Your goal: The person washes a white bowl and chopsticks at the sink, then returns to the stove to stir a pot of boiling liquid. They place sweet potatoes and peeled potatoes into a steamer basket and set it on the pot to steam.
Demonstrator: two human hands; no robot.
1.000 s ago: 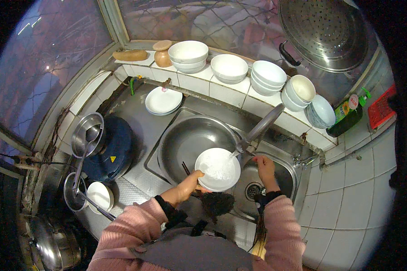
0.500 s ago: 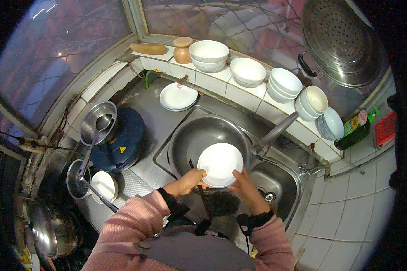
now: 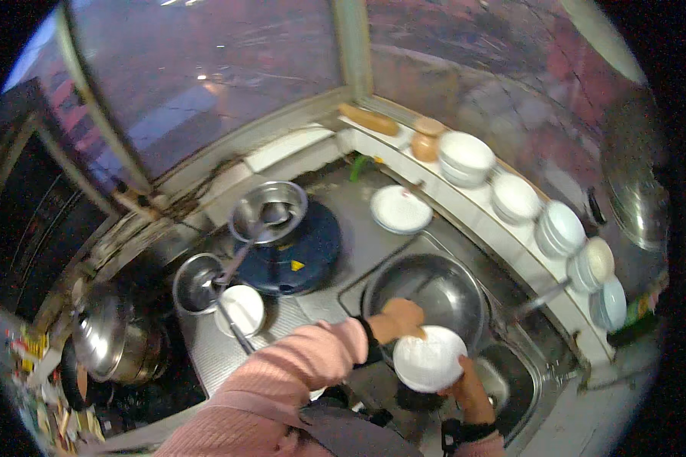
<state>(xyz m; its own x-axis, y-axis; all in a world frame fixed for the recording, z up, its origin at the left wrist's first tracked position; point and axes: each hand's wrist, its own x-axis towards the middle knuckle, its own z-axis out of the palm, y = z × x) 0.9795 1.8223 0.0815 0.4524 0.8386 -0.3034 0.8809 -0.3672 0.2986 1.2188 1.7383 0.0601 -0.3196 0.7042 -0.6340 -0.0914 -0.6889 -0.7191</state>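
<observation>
The right hand (image 3: pixel 471 390) is closed on the right edge of a white bowl (image 3: pixel 431 359), pinching its rim. The left hand (image 3: pixel 398 318) is bunched, its fingertips at the bowl's upper-left rim; blur makes it impossible to tell how firmly it grips. The bowl is held in front of the person, over the near side of a wide steel basin (image 3: pixel 446 278), with the smaller sink compartment (image 3: pixel 522 381) just to its right. A faucet spout (image 3: pixel 540 301) slants up beyond, to the right of the basin.

Left of the sink, on the metal surface (image 3: pixel 206 349), a shallow white dish (image 3: pixel 242 306) sits beside a small metal bowl (image 3: pixel 194 286), a long-handled utensil (image 3: pixel 238 333) crossing over the dish. Behind them stands a dark blue round appliance (image 3: pixel 312 263) with a yellow triangular label. A steel mixing bowl (image 3: pixel 240 215) rests on it, holding a ladle (image 3: pixel 277 214) whose handle reaches over the rim. Stacked white plates (image 3: pixel 402 209) lie behind the basin.

Along the tiled ledge stand an orange-brown jar (image 3: pixel 425 145), stacked white bowls (image 3: pixel 466 160) and further bowls (image 3: pixel 560 230) in a row to the right. A lidded steel pot (image 3: pixel 122 339) stands at far left, well apart from the hands.
</observation>
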